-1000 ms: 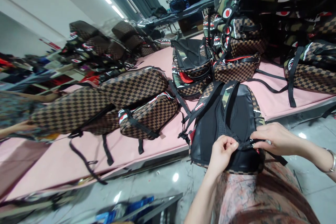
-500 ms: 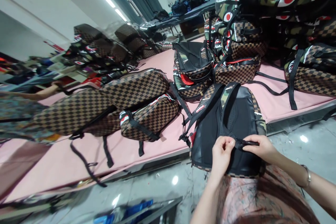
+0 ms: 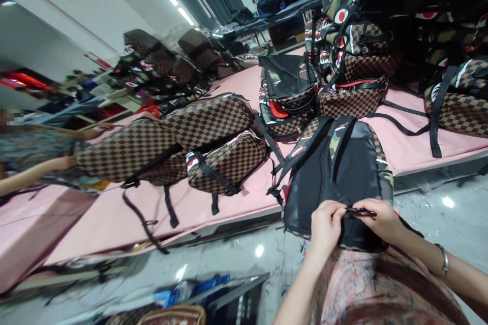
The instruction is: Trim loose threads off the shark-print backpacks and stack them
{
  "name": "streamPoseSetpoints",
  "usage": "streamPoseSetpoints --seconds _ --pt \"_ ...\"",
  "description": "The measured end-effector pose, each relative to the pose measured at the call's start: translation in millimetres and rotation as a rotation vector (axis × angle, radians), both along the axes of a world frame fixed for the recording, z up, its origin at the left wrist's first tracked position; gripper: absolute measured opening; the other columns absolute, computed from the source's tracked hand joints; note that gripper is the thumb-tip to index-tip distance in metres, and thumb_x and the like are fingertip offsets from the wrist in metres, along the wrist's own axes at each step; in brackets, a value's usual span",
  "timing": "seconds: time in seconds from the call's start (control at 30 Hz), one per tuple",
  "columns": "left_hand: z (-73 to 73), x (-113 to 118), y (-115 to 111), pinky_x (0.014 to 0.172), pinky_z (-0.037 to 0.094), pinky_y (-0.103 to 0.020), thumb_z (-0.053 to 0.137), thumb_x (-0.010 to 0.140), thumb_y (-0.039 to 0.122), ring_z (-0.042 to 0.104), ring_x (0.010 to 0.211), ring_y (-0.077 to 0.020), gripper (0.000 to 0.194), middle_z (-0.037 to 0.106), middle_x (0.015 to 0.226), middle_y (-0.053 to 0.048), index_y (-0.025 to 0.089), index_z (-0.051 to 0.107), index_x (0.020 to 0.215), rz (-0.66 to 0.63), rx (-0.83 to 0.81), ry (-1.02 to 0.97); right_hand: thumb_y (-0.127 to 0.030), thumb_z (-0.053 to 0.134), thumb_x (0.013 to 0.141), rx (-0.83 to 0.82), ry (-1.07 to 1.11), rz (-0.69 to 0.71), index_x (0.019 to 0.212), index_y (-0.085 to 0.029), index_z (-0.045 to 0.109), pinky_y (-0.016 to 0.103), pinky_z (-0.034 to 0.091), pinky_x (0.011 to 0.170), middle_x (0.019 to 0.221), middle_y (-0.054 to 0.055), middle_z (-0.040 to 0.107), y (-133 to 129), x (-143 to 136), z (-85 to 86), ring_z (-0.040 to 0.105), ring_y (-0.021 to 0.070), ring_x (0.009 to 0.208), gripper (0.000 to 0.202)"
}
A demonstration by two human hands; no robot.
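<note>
A backpack (image 3: 301, 193) with a black padded back, camouflage and brown check sides leans upright against the table edge, back panel facing me. Its two shoulder straps (image 3: 343, 150) run down the middle. My left hand (image 3: 327, 226) is closed in a pinch over the lower back panel, by the straps' lower ends; what lies between its fingertips is too small to make out. Just to the right, my right hand (image 3: 383, 221) grips a slim dark tool (image 3: 360, 212) that looks like thread snips, its tip beside my left fingertips.
The pink-covered table (image 3: 224, 213) holds several check backpacks (image 3: 229, 162) at left and stacked shark-face bags (image 3: 354, 45) at right. At far left a co-worker's arm (image 3: 49, 166) touches a check backpack. Blue and grey items (image 3: 206, 289) are low in front, near the tiled floor.
The view has shifted, so the table and bags sit farther right. My right hand's tool has come closer to my left fingertips. More of the co-worker's arms shows at the left.
</note>
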State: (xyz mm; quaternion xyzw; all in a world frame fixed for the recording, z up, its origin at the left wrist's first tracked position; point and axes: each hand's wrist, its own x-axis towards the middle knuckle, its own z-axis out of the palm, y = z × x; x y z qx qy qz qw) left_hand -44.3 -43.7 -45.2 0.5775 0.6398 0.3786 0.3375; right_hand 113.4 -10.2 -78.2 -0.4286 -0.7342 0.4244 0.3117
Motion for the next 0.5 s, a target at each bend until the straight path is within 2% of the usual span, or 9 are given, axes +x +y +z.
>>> streamPoseSetpoints --seconds 0.07,0.13,0.23,0.37,0.43,0.5 --pt "1.0 1.8 1.3 0.076 0.041 -0.032 0.051 0.075 0.013 0.056 0.079 -0.0202 0.019 0.064 0.079 -0.007 0.02 0.068 0.073 0.021 0.041 0.019 -0.024 0.05 0.077 -0.005 -0.006 -0.011 0.078 -0.021 0.064 0.028 0.048 0.065 0.076 0.002 0.068 -0.6 0.6 1.0 0.062 0.0171 0.07 0.014" --pt "2.2 3.2 3.8 0.078 0.039 -0.032 0.052 0.074 0.015 0.054 0.08 -0.02 0.015 0.062 0.079 -0.007 0.019 0.066 0.069 0.057 0.029 -0.065 -0.025 0.051 0.078 -0.014 -0.012 -0.038 0.079 -0.021 0.063 0.028 0.048 0.065 0.075 0.002 0.067 -1.1 1.2 3.5 0.061 0.0171 0.07 0.013" --pt "4.2 3.2 9.0 0.076 0.038 -0.03 0.06 0.07 0.023 0.052 0.08 -0.019 0.014 0.058 0.079 -0.006 0.015 0.064 0.059 0.076 -0.115 -0.406 -0.027 0.053 0.077 -0.048 -0.006 -0.096 0.079 -0.02 0.061 0.028 0.048 0.065 0.074 0.001 0.066 -2.3 3.3 8.0 0.06 0.0173 0.069 0.011" --pt "6.0 4.9 11.7 0.074 0.037 -0.027 0.074 0.056 0.032 0.049 0.077 -0.0159 0.022 0.053 0.073 -0.004 0.013 0.065 0.055 0.09 -0.3 -0.886 -0.03 0.055 0.076 -0.161 0.095 -0.15 0.078 -0.02 0.061 0.027 0.05 0.065 0.076 0.002 0.066 -4.0 5.9 8.6 0.061 0.0179 0.072 0.011" --pt "6.4 7.9 10.5 0.072 0.036 -0.026 0.077 0.052 0.032 0.048 0.075 -0.0138 0.023 0.054 0.077 -0.004 0.013 0.067 0.059 0.148 -0.33 -1.029 -0.03 0.056 0.074 -0.236 0.163 -0.153 0.077 -0.02 0.061 0.026 0.051 0.066 0.077 0.002 0.066 -3.9 5.7 6.1 0.062 0.018 0.075 0.011" --pt "6.7 11.4 9.0 0.071 0.036 -0.025 0.077 0.055 0.035 0.048 0.075 -0.0128 0.025 0.054 0.082 -0.004 0.013 0.068 0.064 0.191 -0.324 -1.072 -0.029 0.057 0.073 -0.292 0.22 -0.167 0.077 -0.02 0.062 0.027 0.052 0.068 0.078 0.002 0.066 -3.3 4.8 2.9 0.062 0.0179 0.076 0.011"
